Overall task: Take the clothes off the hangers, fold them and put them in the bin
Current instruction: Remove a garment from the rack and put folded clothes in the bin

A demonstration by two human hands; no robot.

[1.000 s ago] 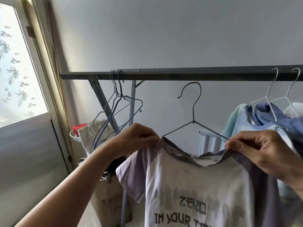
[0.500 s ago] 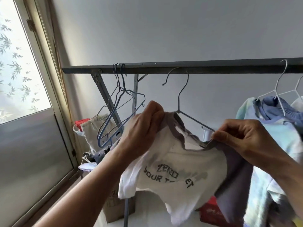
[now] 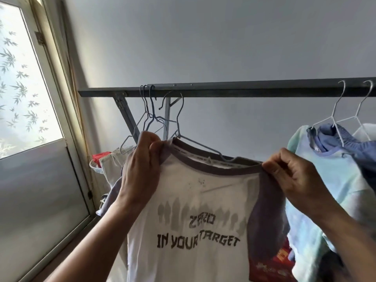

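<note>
A white T-shirt (image 3: 203,200) with purple-grey sleeves and dark lettering hangs spread between my hands. My left hand (image 3: 140,169) pinches its collar at the left shoulder. My right hand (image 3: 295,176) pinches the collar at the right shoulder. A grey wire hanger (image 3: 181,127) sits partly inside the neck opening; its hook is up at the dark metal rail (image 3: 244,89), just below it. Whether the hook rests on the rail I cannot tell.
Several bare wire hangers (image 3: 148,117) hang bunched at the rail's left end. On the right, two white hangers (image 3: 345,123) carry a pale blue shirt (image 3: 325,180) and a darker blue garment (image 3: 350,141). A window (image 3: 24,88) fills the left.
The shirt was bunched and tilted half a second ago; now it is pulled flat and level between my hands. The hanger has shifted left toward the bare hangers, its hook near the rail.
</note>
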